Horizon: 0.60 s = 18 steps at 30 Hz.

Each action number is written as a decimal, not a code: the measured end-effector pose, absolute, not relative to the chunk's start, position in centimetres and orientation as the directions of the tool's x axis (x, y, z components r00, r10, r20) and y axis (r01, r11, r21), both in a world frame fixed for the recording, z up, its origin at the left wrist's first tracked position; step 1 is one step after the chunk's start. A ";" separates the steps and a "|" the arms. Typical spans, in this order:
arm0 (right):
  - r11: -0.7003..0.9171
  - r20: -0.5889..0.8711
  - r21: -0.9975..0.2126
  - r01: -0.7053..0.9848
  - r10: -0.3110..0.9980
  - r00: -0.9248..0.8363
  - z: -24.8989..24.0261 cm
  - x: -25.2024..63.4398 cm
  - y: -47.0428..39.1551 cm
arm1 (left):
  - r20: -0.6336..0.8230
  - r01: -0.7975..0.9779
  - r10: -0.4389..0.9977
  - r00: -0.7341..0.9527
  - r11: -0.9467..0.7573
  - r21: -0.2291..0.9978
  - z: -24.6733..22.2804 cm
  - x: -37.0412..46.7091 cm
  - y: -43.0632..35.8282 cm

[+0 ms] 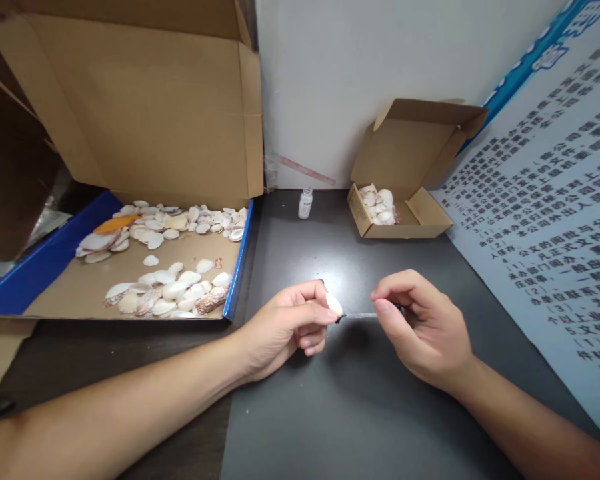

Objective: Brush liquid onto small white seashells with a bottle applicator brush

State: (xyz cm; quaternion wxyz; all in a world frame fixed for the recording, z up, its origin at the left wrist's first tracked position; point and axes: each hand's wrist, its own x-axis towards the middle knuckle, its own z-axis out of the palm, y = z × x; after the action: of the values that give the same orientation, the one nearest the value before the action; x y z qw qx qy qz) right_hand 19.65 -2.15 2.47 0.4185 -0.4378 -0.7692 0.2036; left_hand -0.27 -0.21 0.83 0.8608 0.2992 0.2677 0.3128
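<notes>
Pinching a white shell point(335, 305) in the left hand point(297, 317) above the dark surface point(300, 427), near a thin strand point(359, 315) leading toward the right hand point(425, 330), loosely curled, impossible to tell whether gripping.

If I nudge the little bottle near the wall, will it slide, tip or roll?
The bottle stands upright and is taller than it is wide, so a push near its neck would probably tip it. Its body looks round, so once down it may roll. The dark tabletop looks smooth and glossy, so a low push might just slide it.
</notes>
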 end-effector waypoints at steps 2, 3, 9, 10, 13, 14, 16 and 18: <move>0.526 0.472 -0.681 0.509 0.847 -0.243 2.5 19.7 -2.2 | -0.273 -0.377 0.700 0.660 0.623 0.685 0.8 -0.3 -0.2; 0.519 0.475 -0.685 0.511 0.850 -0.227 2.5 19.7 -2.2 | -0.271 -0.375 0.699 0.662 0.622 0.688 0.8 -0.3 -0.2; 0.441 0.441 -0.767 0.466 0.890 -0.115 1.9 20.3 -2.3 | -0.251 -0.366 0.695 0.674 0.610 0.703 0.5 -0.3 -0.2; 0.421 0.423 -0.783 0.458 0.900 -0.103 1.7 20.4 -2.3 | -0.248 -0.367 0.697 0.673 0.606 0.706 0.4 -0.3 -0.2; 0.365 0.351 -0.827 0.427 0.929 -0.116 1.3 20.4 -2.1 | -0.249 -0.354 0.699 0.670 0.597 0.720 0.5 -0.2 -0.2; 0.354 0.330 -0.839 0.413 0.935 -0.131 1.2 20.4 -2.0 | -0.253 -0.347 0.699 0.669 0.595 0.725 0.5 -0.1 -0.2; 0.347 0.305 -0.856 0.383 0.938 -0.167 1.0 20.2 -2.0 | -0.257 -0.331 0.698 0.669 0.588 0.738 0.5 0.0 -0.2; 0.351 0.296 -0.865 0.359 0.934 -0.201 0.8 20.0 -2.1 | -0.251 -0.311 0.692 0.676 0.578 0.755 0.6 0.0 -0.2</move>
State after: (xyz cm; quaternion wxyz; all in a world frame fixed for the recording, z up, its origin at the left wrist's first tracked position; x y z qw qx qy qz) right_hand 20.04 -2.05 0.81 0.4314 -0.4619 -0.6997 0.3332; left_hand -0.01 -0.22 0.56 0.8455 0.3511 0.2717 0.2966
